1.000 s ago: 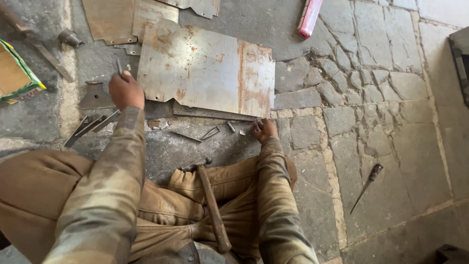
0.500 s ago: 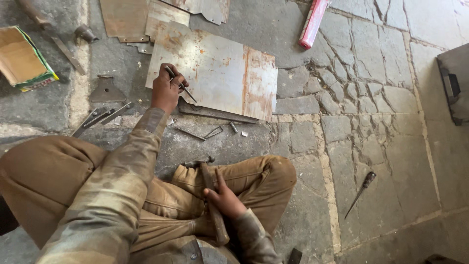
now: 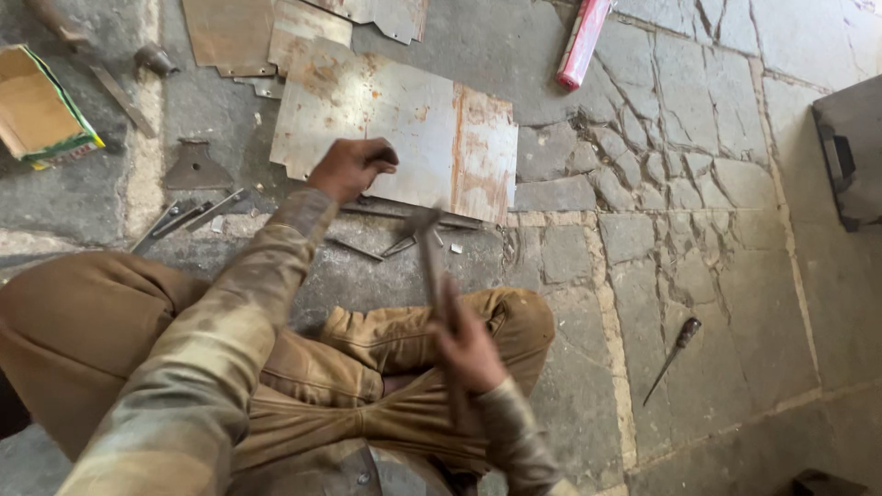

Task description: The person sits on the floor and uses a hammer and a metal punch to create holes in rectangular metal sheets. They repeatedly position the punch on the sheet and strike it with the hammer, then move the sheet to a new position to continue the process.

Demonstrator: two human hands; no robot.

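I sit cross-legged on a stone floor. My left hand (image 3: 349,167) is closed around a small dark tool and rests on the near edge of a rusty metal sheet (image 3: 432,129). My right hand (image 3: 469,344) grips the wooden handle of a hammer (image 3: 424,243), whose head points toward the sheet's near edge and is blurred by motion. Thin metal strips and offcuts (image 3: 381,246) lie on the floor between my knees and the sheet.
More rusty sheet pieces (image 3: 230,32) lie beyond the sheet. A cardboard box (image 3: 41,110) sits far left, tongs or snips (image 3: 179,219) near my left knee. A pink roll (image 3: 583,41) lies at the top, a screwdriver-like tool (image 3: 671,358) right, a dark case (image 3: 850,156) far right.
My right hand has taken the hammer from my lap and raised it toward the sheet. My left hand moved onto the sheet's near edge with the small tool.
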